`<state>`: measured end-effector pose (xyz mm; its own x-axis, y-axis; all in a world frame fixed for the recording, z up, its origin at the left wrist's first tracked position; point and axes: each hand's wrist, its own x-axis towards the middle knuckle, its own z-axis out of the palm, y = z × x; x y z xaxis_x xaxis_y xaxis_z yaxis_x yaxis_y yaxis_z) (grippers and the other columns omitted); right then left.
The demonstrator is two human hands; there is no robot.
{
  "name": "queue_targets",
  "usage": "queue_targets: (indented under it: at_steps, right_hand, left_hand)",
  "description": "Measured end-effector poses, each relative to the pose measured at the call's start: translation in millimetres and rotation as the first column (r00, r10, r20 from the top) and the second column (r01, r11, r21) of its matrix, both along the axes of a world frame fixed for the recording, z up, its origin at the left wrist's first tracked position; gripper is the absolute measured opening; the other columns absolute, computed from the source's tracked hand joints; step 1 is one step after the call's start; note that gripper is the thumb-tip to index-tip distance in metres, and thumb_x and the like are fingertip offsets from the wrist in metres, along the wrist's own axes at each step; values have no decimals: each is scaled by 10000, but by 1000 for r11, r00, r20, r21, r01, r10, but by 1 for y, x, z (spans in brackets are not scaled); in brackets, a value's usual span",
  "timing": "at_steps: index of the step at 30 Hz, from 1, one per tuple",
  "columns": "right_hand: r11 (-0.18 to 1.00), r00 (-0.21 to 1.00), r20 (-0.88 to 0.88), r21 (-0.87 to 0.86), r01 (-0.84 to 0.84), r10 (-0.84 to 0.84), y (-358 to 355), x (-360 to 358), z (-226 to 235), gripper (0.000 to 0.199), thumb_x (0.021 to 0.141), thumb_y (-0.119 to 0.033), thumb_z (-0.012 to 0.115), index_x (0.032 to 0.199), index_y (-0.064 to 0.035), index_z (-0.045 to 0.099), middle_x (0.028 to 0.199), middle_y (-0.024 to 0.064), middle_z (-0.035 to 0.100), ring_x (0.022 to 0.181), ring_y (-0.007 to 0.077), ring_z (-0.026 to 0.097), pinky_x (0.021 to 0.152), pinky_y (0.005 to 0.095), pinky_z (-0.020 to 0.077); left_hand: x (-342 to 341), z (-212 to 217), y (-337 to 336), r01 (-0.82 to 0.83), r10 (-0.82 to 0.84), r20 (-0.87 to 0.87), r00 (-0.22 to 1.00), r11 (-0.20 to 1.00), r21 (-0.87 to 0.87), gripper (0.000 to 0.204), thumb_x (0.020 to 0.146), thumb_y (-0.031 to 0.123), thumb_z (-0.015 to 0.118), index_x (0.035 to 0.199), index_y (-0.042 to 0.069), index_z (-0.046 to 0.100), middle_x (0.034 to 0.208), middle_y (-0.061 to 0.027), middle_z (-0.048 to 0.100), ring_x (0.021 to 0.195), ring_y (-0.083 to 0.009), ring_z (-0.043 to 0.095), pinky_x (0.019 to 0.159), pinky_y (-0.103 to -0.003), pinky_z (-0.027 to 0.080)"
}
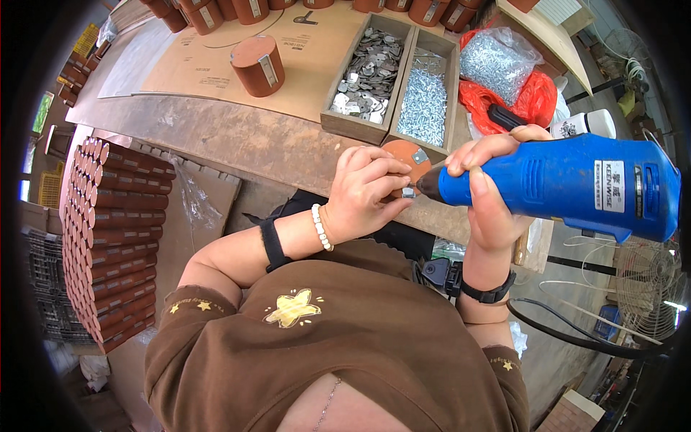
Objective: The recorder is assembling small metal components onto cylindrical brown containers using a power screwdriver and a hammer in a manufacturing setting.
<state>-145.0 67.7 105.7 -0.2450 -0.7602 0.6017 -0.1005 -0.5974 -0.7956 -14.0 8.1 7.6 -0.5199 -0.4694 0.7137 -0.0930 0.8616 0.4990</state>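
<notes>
In my right hand (497, 189) is a blue power driver (568, 183), held level, its dark tapered nose pointing left. That nose meets or nearly meets a small metal plate (408, 192) on a reddish-brown round piece (404, 153). My left hand (366, 189) grips the round piece, fingertips close beside the plate; the hand hides much of the piece. A second metal plate (419, 156) shows on its far side. Just beyond are a wooden box of flat metal plates (371, 72) and a wooden box of small silver fasteners (425, 97).
A brown cylinder (258, 66) with a metal strip stands on the cardboard-covered table (216, 119). More cylinders (205, 14) line the back. Stacked cylinders (119, 237) fill the left side. A clear bag of fasteners (500, 61) sits in red plastic; a fan (648, 288) and cables are at right.
</notes>
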Motion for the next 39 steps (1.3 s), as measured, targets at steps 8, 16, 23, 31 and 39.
queue_targets:
  at_steps: [8, 16, 23, 31, 39]
  right_hand:
    - [1000, 1000, -20, -9, -23, 23, -2, -7, -2, 534, 713, 6, 517, 1165, -14, 234, 774, 102, 504, 667, 215, 529, 667, 376, 454]
    - [996, 995, 101, -88, 4, 5, 3, -14, -8, 543, 722, -34, 496, 1194, -9, 229, 771, 118, 497, 664, 227, 523, 657, 393, 453]
    - [988, 933, 335, -39, 152, -130, 12, -52, -11, 491, 725, -97, 492, 1173, -46, 297, 776, 114, 507, 683, 223, 501, 678, 401, 429]
    - [892, 756, 474, 237, 384, -451, 15, -90, -37, 406, 720, -55, 511, 1089, -17, 348, 721, 114, 518, 644, 225, 516, 631, 394, 450]
    - [641, 694, 263, 677, 362, -670, -7, -139, -93, 307, 677, -59, 607, 911, -18, 412, 647, 105, 511, 516, 227, 540, 459, 359, 481]
  left_hand:
    - [0, 0, 0, -7, 7, 2, 1000, 1000, 1, 314, 490, 95, 737, 756, 81, 571, 896, -11, 593, 848, -208, 518, 741, -352, 368]
    - [-2, 1, 2, -19, 19, -2, 1000, 1000, 0, 254, 529, 78, 711, 739, 77, 569, 870, -11, 589, 841, -205, 517, 742, -349, 366]
    - [-2, 0, 2, -39, 39, -27, 999, 999, -21, 229, 542, 92, 700, 723, 77, 561, 858, -7, 588, 840, -208, 513, 749, -346, 353]
    - [1, 7, 5, -32, 31, 23, 999, 998, 46, 314, 523, 141, 743, 762, 88, 545, 912, -19, 573, 864, -220, 509, 776, -360, 347]
    - [-2, 0, 2, 3, -2, -32, 999, 999, 41, 279, 531, 91, 734, 729, 69, 539, 894, -39, 578, 857, -238, 517, 761, -356, 383]
